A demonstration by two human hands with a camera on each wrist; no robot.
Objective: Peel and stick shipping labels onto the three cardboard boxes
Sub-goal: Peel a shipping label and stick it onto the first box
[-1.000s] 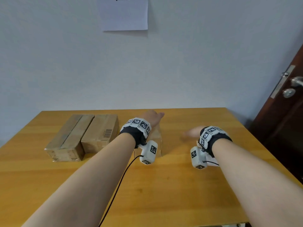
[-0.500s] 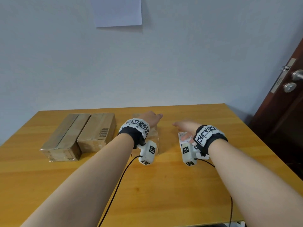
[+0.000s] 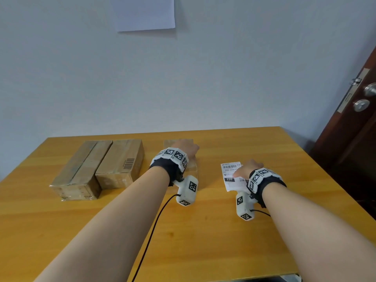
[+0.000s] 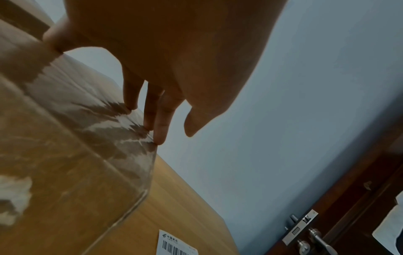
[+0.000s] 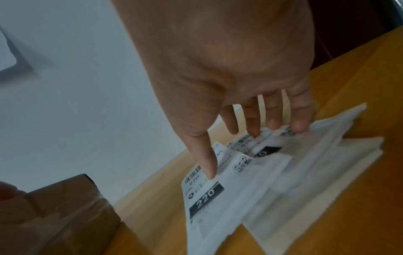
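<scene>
Three taped cardboard boxes sit on the wooden table [image 3: 203, 241]. Two of them [image 3: 79, 171] [image 3: 122, 163] lie side by side at the left. My left hand [image 3: 188, 148] rests flat on the third box [image 3: 192, 169]; its straight fingertips [image 4: 160, 139] touch that box's taped top [image 4: 65, 155] at the far edge. To the right lies a loose pile of white shipping labels [image 3: 230, 174] with barcodes and "220". My right hand [image 3: 247, 168] presses on the labels [image 5: 250, 189] with spread fingers, and the thumb [image 5: 209, 170] is on the top sheet, which buckles slightly.
A wall runs behind the table with a white paper sheet [image 3: 144, 13] on it. A dark door with a metal handle [image 3: 364, 98] stands at the right. Cables trail from both wrist cameras toward the table's near edge.
My right hand has come down onto the labels, and the top sheet now shows to its left. The left hand stays on the third box.
</scene>
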